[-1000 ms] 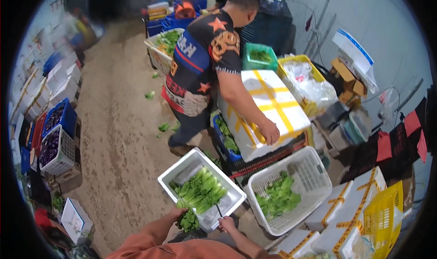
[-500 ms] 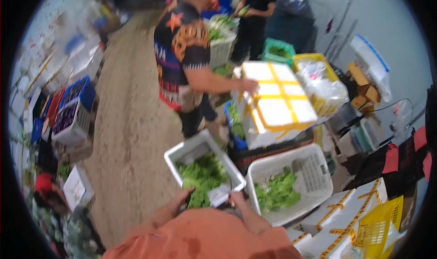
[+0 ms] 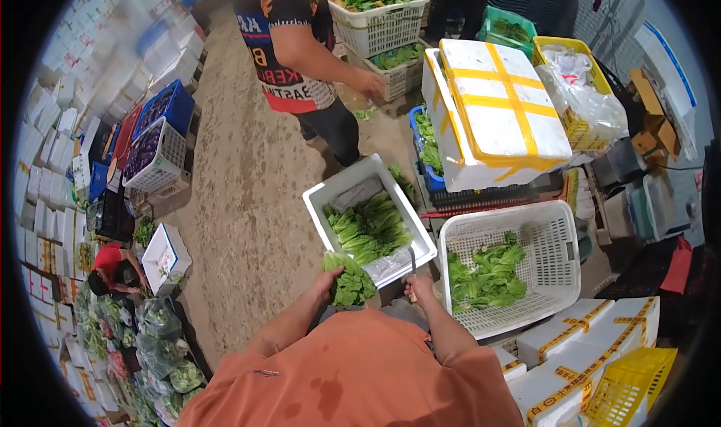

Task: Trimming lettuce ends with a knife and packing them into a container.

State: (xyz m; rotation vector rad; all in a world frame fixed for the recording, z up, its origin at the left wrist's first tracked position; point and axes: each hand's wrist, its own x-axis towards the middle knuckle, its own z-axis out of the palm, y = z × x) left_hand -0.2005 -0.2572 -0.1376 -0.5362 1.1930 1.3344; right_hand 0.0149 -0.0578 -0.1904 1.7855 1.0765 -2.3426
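My left hand (image 3: 326, 283) grips a leafy green lettuce (image 3: 351, 280) at the near left corner of an open white foam box (image 3: 342, 181). More lettuce heads (image 3: 372, 228) lie inside that box, beside a clear plastic sheet (image 3: 390, 262) at its near end. My right hand (image 3: 420, 289) is closed around the handle of a knife (image 3: 412, 259), its thin blade pointing up and away from me over the box's near right corner. To the right stands a white slatted basket (image 3: 552, 250) with loose green leaves (image 3: 488, 273) in it.
A taped white foam box (image 3: 503, 111) sits beyond the basket. A person (image 3: 300, 74) stands ahead on the wet floor (image 3: 233, 194); another person (image 3: 116, 269) is low at the left. Taped boxes (image 3: 593, 344) and a yellow basket (image 3: 631, 389) are near right.
My left hand has drawn a lettuce toward me, out to the box's near edge. The knife in my right hand now shows. The person ahead has taken a hand off the taped box.
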